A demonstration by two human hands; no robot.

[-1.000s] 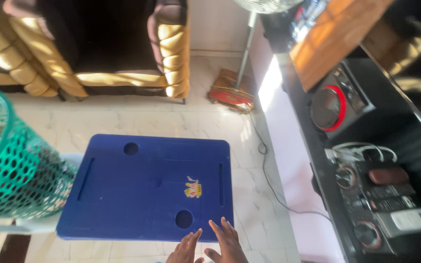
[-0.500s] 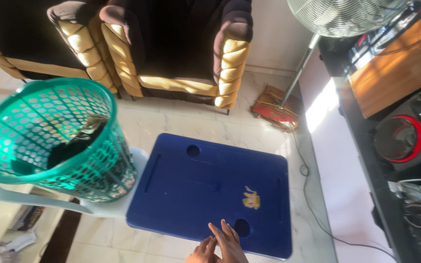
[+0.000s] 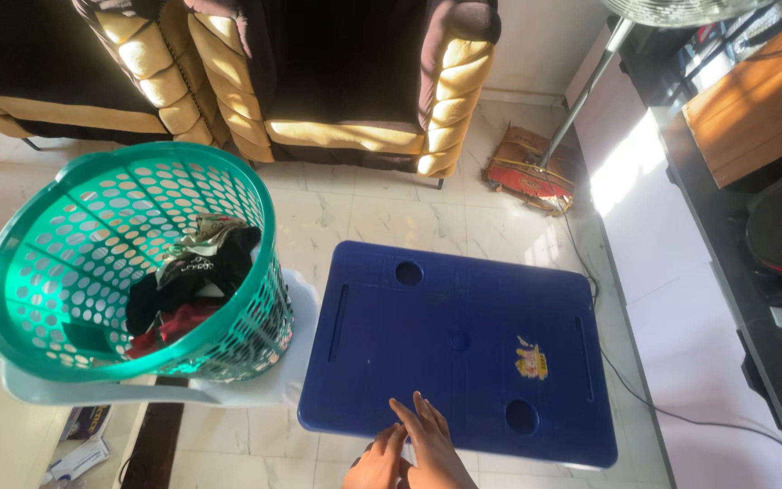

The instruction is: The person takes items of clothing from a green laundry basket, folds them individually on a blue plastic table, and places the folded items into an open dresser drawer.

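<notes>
I see a smooth, matt blue plastic table (image 3: 463,353), a glossy perforated green plastic basket (image 3: 65,299) holding cloth (image 3: 196,272), polished stone floor (image 3: 364,222).

Small yellow-and-red sticker (image 3: 530,359) on blue table (image 3: 463,344); white-and-blue carton (image 3: 79,457) and dark packet (image 3: 89,420) on floor, lower left.

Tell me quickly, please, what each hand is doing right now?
Left hand: open, empty, by the blue table edge.
Right hand: open, fingers flat on the table.
</notes>
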